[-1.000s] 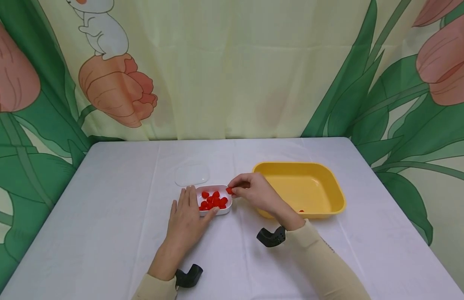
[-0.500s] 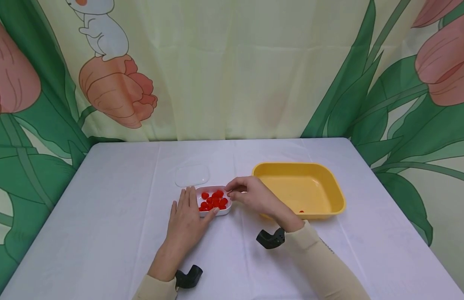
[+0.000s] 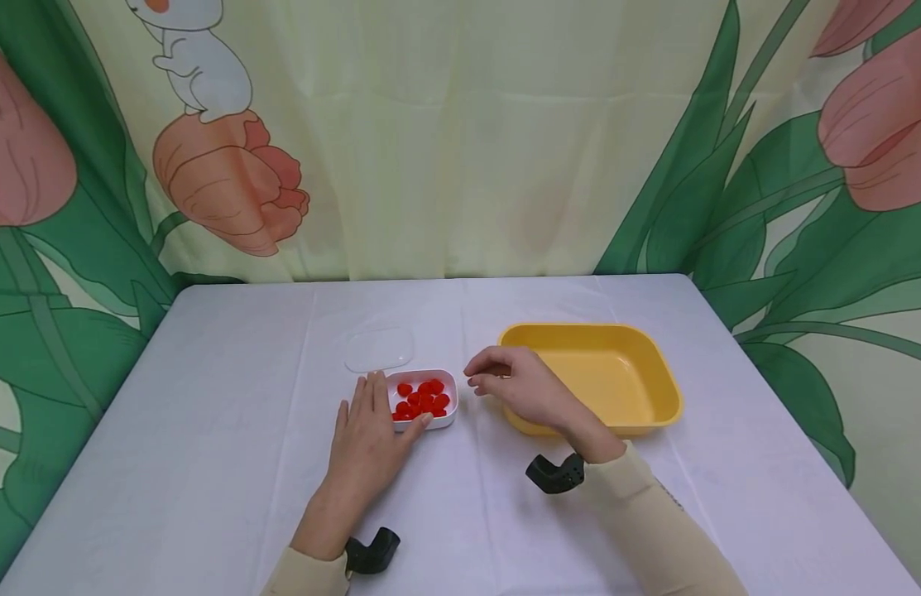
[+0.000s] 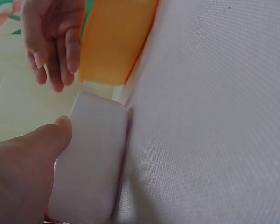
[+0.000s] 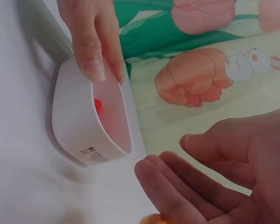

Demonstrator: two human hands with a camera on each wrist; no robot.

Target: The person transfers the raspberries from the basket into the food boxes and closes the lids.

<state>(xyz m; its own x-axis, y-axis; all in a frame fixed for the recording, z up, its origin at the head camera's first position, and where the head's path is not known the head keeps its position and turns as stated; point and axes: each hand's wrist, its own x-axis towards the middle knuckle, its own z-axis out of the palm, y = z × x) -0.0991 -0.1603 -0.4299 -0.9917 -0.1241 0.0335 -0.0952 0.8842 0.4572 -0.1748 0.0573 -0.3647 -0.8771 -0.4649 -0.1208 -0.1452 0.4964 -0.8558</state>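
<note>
A small white box holding several small red pieces stands on the table in the head view. My left hand rests against its left end, fingers straight, thumb on the near rim. In the left wrist view that thumb touches the box's edge. Just right of the box hovers my right hand, fingers loosely bent. The right wrist view has its thumb and fingertips apart, with nothing between them. A yellow basin stands beside and partly behind this hand. Some of the box's inside is hidden by my left hand.
A clear lid lies flat behind the white box. White cloth covers the table. At the table's far edge hangs a printed curtain. Each wrist carries a black camera mount, as on the right wrist.
My right hand let go of a red piece, which now lies among the others in the white box. It then drew back rightward towards the basin. My left hand stays against the box.
</note>
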